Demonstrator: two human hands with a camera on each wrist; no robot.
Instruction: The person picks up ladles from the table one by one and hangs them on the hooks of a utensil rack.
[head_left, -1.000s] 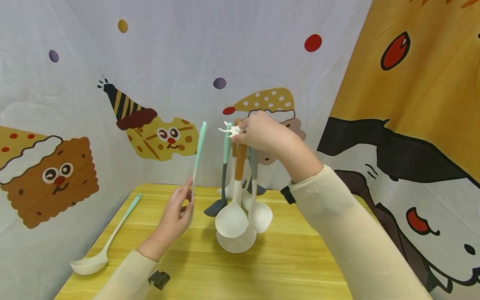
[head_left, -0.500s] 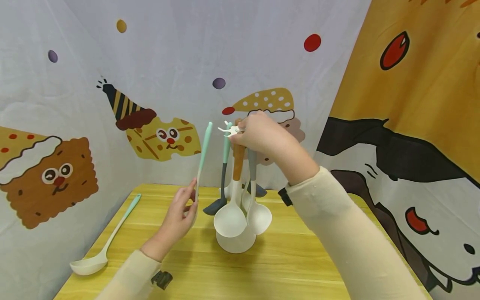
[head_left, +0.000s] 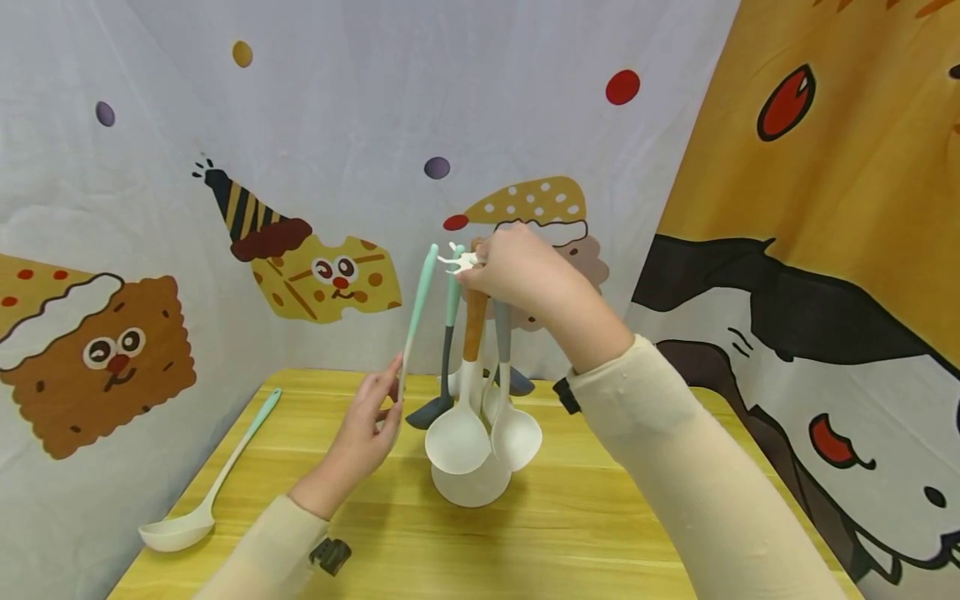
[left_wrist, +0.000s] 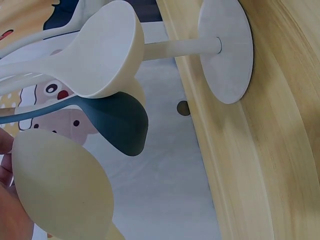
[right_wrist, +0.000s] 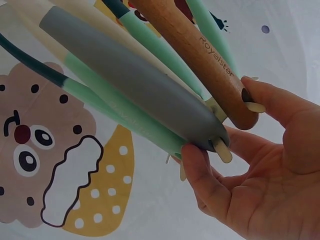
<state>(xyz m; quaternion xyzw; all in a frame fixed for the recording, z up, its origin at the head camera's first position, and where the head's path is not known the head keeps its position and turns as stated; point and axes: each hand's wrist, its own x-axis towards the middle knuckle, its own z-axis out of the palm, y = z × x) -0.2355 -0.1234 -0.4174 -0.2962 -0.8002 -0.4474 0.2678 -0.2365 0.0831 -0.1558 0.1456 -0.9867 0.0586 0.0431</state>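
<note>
In my left hand is a spoon with a mint handle, gripped low near its head and held upright, leaning right. The left wrist view shows its broad cream head beside the fingers. The handle's tip overlaps the white hooks of a standing utensil rack. From above, my right hand grips the rack's top, fingers around the hooks and handle ends. A wooden handle and a grey handle hang there. Below them hang white ladles and a dark utensil.
On the left of the wooden table lies a cream ladle with a mint handle. More utensils hang behind the front ladles, partly hidden. A cartoon-printed cloth stands behind and at both sides of the table.
My left hand has carried the spoon to the right, up to the rack, and tilted its top rightward. The hanging ladles have shifted slightly left; my right hand stays at the rack's top.
</note>
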